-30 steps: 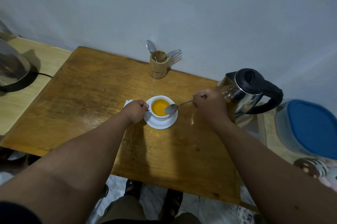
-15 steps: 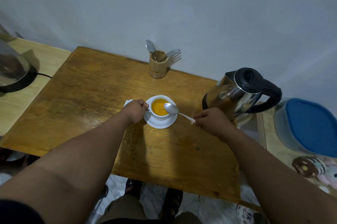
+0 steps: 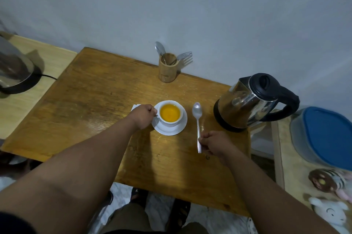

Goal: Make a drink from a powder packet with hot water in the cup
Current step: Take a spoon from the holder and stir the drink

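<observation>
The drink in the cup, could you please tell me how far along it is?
Done, by the look of it: the cup on its saucer holds an even orange liquid, and the kettle stands upright beside it. In hand: the left hand has a grip at the cup's handle, while the right hand holds the spoon low over the table, outside the cup. Left: probably just releasing the spoon.
</observation>
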